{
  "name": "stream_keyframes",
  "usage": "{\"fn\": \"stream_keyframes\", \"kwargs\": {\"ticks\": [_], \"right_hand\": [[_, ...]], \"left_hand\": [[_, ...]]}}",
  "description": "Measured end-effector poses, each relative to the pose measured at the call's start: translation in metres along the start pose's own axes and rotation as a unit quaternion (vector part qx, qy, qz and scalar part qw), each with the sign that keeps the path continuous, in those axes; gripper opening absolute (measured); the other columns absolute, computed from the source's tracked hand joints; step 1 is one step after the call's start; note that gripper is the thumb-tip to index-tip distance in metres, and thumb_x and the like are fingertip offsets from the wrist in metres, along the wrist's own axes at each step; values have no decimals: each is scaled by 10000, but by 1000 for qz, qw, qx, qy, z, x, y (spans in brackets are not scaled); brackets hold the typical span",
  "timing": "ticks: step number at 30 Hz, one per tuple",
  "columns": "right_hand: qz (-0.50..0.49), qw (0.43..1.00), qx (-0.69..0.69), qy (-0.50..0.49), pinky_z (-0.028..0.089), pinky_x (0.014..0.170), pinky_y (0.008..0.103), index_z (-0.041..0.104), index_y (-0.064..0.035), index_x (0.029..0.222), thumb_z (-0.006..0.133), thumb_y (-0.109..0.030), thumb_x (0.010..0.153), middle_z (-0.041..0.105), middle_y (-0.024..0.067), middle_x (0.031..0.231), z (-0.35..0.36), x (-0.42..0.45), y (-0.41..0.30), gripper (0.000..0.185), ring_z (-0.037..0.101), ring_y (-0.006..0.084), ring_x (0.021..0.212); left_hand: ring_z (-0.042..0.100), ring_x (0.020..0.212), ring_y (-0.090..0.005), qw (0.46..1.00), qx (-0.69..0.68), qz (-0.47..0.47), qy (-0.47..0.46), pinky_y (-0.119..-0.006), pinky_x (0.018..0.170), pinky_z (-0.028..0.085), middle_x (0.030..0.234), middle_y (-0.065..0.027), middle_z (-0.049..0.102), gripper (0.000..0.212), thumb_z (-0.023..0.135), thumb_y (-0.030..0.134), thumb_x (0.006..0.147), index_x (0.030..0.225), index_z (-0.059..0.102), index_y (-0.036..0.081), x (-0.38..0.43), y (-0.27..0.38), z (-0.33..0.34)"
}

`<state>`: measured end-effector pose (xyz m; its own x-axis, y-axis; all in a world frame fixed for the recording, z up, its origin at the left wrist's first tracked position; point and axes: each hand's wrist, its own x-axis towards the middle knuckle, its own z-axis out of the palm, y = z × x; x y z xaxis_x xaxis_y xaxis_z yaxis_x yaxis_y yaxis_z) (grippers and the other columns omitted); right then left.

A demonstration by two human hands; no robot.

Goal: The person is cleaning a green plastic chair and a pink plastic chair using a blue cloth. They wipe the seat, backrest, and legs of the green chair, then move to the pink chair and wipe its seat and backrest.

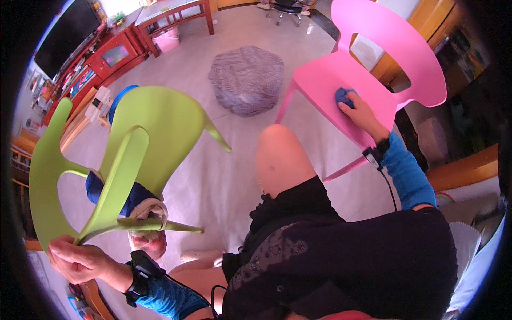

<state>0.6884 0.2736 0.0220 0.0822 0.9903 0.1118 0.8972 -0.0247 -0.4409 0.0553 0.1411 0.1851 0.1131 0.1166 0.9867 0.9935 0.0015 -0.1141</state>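
My left hand (pixel 80 260) grips the lower edge of the backrest of a green plastic armchair (pixel 160 116), at the lower left. Behind the chair's arm, a dark blue and beige cloth item (pixel 140 202) shows in part; what it is I cannot tell. On the right, my right hand (pixel 358 112) is closed around a blue cloth (pixel 344 98) that rests on the seat of a pink plastic chair (pixel 332 80). Both wrists carry black straps with devices and cables, over blue sleeves.
A grey patterned pouf (pixel 248 80) stands on the tiled floor between the chairs. Beyond it are a red wooden cabinet (pixel 96 60), a table (pixel 172 8), a pink bin (pixel 167 40) and a wheeled stool (pixel 289 9), with part of another person beside it.
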Motion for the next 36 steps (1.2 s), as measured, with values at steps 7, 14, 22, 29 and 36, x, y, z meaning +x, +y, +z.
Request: {"fn": "stream_keyframes", "kwargs": {"ticks": [7,14,22,29,36], "right_hand": [[-167,984,-1,-66,453,970,402,566,-44,1241,638,-306,903,605,219,1214,43,127,-47,434,583,348,1140],[-309,936,39,-163,372,1081,416,615,-82,1253,627,-44,868,539,190,1370,20,77,-29,387,481,333,1299],[-108,969,118,-187,303,1138,380,578,-91,1332,607,-93,907,456,148,1473,-50,-60,40,426,413,277,1367],[-105,991,25,-85,262,1158,369,549,-99,1368,570,-159,938,436,133,1495,-7,-49,68,435,367,257,1402],[-160,982,17,-102,264,1156,373,536,-94,1376,567,-156,937,436,136,1493,31,-16,61,445,371,264,1398]], "left_hand": [[466,534,-223,1000,-25,-1,17,-368,572,371,554,-71,473,499,453,198,1043,573,479,31,7,11,9],[472,541,-232,1000,2,24,-16,-359,594,395,579,-71,469,488,404,226,1054,605,453,41,2,9,2],[515,618,-232,995,-27,-97,4,-360,614,425,667,-85,551,384,475,160,1029,688,577,14,-15,-6,-8],[544,673,-228,950,-276,-126,72,-356,636,450,745,-86,601,284,521,140,999,767,625,15,-15,128,-13],[557,691,-224,794,-608,18,-10,-357,641,457,760,-84,611,256,544,155,983,785,631,19,3,261,-8]]}}
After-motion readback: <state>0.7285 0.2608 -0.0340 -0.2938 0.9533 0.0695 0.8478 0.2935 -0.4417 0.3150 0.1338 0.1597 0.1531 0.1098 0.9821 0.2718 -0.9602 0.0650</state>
